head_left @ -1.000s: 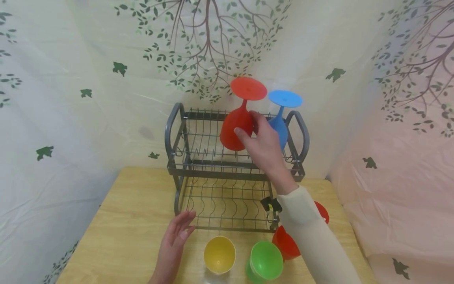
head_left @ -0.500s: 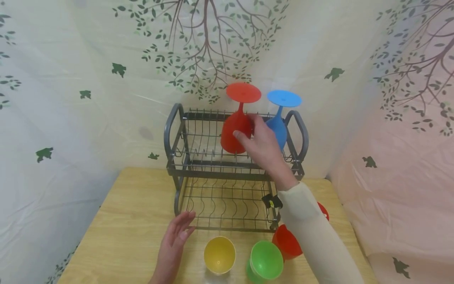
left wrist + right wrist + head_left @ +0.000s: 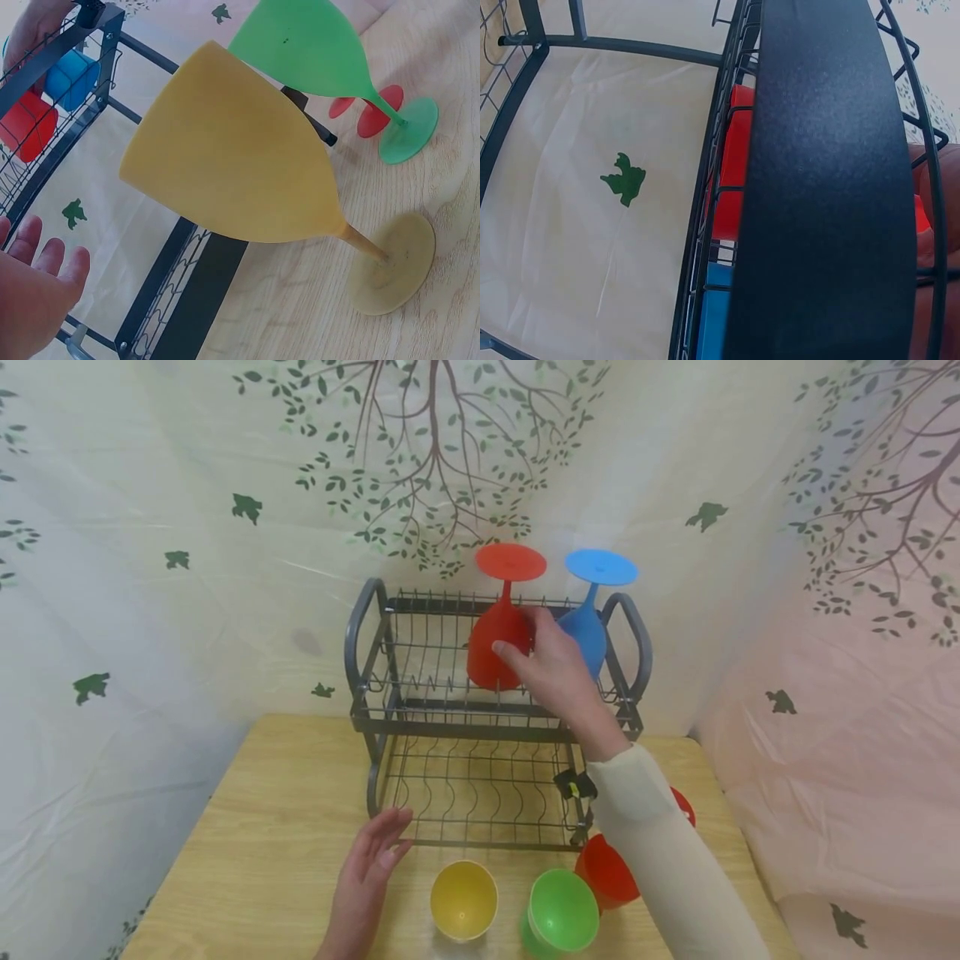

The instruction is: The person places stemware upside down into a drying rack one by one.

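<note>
Right fingers [image 3: 538,616] grip an upturned red goblet [image 3: 491,652] in the rack [image 3: 427,726]; left fingers [image 3: 380,825] are relaxed.

Rack [image 3: 450,727] and goblets [image 3: 464,902] on wood-grained table [image 3: 277,810].

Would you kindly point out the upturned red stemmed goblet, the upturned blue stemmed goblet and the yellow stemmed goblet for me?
Upturned red stemmed goblet [image 3: 495,625]: head view, on its bowl.
Upturned blue stemmed goblet [image 3: 588,631]: head view, on its bowl.
Yellow stemmed goblet [image 3: 240,157]: left wrist view, on its bowl.
</note>
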Demonstrator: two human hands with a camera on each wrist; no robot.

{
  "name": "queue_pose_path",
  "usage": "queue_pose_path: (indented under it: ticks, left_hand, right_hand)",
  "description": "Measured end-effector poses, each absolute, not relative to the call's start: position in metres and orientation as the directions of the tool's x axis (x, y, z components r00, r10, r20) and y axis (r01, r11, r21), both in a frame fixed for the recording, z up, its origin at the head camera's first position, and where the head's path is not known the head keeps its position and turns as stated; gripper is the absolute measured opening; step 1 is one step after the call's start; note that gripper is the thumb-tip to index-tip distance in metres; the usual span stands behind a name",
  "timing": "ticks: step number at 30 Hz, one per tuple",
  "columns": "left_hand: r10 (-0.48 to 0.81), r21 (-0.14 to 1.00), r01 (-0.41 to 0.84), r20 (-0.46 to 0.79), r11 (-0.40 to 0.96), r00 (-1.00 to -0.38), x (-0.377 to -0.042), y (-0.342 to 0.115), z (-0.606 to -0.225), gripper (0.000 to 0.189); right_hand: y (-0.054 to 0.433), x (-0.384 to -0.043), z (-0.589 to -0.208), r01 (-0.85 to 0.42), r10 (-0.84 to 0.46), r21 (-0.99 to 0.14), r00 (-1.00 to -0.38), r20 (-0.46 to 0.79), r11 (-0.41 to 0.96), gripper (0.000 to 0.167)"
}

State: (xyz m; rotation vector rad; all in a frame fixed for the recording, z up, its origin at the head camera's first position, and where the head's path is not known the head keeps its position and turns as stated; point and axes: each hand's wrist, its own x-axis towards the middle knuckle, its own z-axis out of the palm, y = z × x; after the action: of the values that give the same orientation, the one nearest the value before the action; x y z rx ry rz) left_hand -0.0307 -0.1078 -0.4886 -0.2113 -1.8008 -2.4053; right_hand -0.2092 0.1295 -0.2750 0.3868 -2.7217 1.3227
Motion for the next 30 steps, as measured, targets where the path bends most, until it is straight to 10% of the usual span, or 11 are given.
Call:
queue_pose_path:
  ticks: [30]
  left_hand:
    - [-0.112,0.887,0.459,0.451,-0.056,-0.885,-0.061,-0.137,-0.435,0.047]
  right_hand:
    - [0.15,-0.157,-0.288,-0.425,-0.092,-0.757,-0.893,0.441,0.496,0.057]
